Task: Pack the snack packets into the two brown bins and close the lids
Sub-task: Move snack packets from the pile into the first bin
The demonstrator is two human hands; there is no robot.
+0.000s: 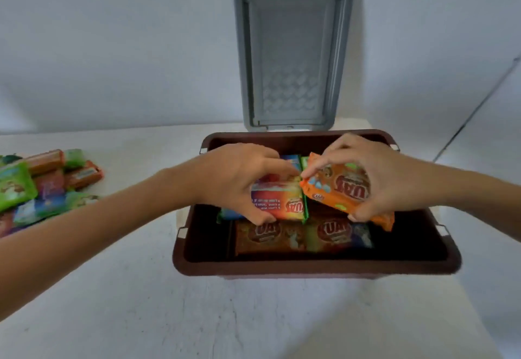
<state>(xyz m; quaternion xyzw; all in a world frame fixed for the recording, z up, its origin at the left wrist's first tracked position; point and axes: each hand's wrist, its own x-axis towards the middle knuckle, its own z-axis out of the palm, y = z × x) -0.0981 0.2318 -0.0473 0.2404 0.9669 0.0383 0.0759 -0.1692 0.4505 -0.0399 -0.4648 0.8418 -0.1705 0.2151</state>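
Bin: brown bin (315, 267) stands open on the white tabletop (197, 316), at centre right of the view; only this one bin shows
Lid: grey lid (293, 54) stands upright behind the bin, leaning toward the wall, its ribbed underside facing the camera
Left hand: left hand (239, 181) reaches over the bin; its fingers (259, 219) are clenched on a red-and-orange packet (284, 203) with a green edge, held flat above the packets below
Right hand: right hand (375, 175) is over the bin's right half; thumb and fingers pinch an orange packet (338, 192), tilted, its left end touching the red-and-orange packet
Packed layer: packets in the bin (298, 236) lie flat side by side on its floor, brown and green wrappers; more lie beneath the hands, blurred
Loose pile: heap of snack packets (42, 186) lies on the tabletop at far left, well apart from the bin; green, orange and blue wrappers overlap
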